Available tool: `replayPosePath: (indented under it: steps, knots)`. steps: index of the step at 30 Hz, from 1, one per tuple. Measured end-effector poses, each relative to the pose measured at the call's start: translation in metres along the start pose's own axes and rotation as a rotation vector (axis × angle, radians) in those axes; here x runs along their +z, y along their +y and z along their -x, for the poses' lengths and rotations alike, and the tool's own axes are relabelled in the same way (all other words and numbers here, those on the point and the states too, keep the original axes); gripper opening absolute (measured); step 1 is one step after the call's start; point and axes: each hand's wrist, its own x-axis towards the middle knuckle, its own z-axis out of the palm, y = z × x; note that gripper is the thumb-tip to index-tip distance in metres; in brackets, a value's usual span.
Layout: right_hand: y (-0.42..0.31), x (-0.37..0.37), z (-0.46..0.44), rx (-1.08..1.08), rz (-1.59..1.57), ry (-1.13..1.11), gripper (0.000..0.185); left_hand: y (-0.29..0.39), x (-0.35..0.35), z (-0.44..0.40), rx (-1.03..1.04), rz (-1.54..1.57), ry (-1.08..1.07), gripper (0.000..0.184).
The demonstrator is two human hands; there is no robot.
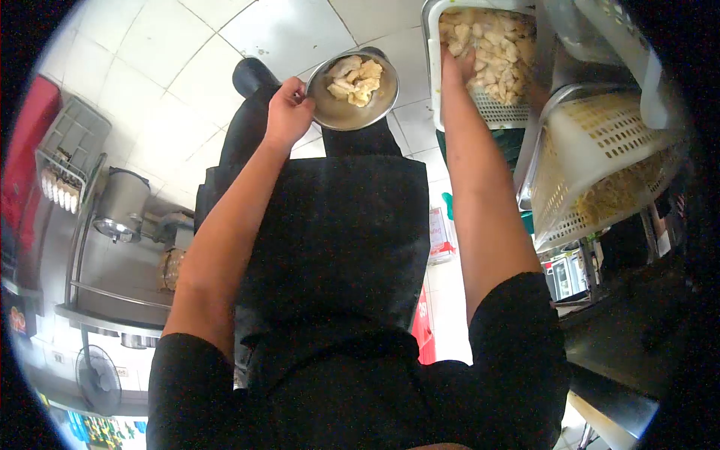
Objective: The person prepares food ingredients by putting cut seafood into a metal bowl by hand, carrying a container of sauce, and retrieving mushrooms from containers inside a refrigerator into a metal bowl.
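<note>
My left hand (290,112) grips the rim of a round metal bowl (335,114), held tilted above my feet. Several pale, coated pieces of what looks like raw chicken (355,80) lie inside it. On the right, my right hand (456,67) reaches into a white perforated basket (436,97), touching a heap of similar coated pieces (496,56). Its thumb stands apart from the rest of the hand, while the fingertips are partly hidden among the pieces.
A second white perforated basket (564,146) with yellowish bits stands at the near right. To the left are a metal shelf (120,296), a steel pot (122,199), a grey crate (73,133) and a fan (98,379). White tiles (161,45) cover the floor.
</note>
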Motion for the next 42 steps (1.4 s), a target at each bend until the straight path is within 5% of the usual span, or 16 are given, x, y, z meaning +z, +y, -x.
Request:
replayPosePath:
  steps: [6, 12, 21, 23, 29, 38, 42]
  knots:
    - [-0.015, -0.031, 0.003, 0.209, -0.484, -0.251, 0.065, 0.01, -0.002, 0.004, -0.033, -0.043, 0.02, 0.012]
    - [-0.036, -0.101, 0.04, 0.401, -0.692, -0.172, 0.055, 0.034, -0.007, 0.016, 0.013, -0.005, 0.02, 0.013]
    - [-0.095, -0.172, 0.185, -0.323, -0.28, -0.411, 0.051, 0.07, -0.009, 0.034, -0.026, 0.019, 0.079, 0.021]
    - [-0.145, -0.179, 0.228, -0.35, -0.143, -0.46, 0.061, 0.097, -0.015, 0.047, -0.072, 0.09, 0.089, 0.012]
    - [-0.25, -0.195, 0.31, -0.022, -0.514, -0.569, 0.074, 0.166, -0.051, 0.092, -0.012, 0.202, 0.111, 0.013]
    - [-0.277, -0.272, 0.354, -0.394, -0.398, -0.42, 0.044, 0.225, -0.122, 0.154, -0.017, 0.332, 0.061, 0.013]
    - [-0.35, -0.331, 0.403, -0.572, -0.356, -0.446, 0.032, 0.255, -0.156, 0.2, 0.002, 0.44, 0.067, 0.015]
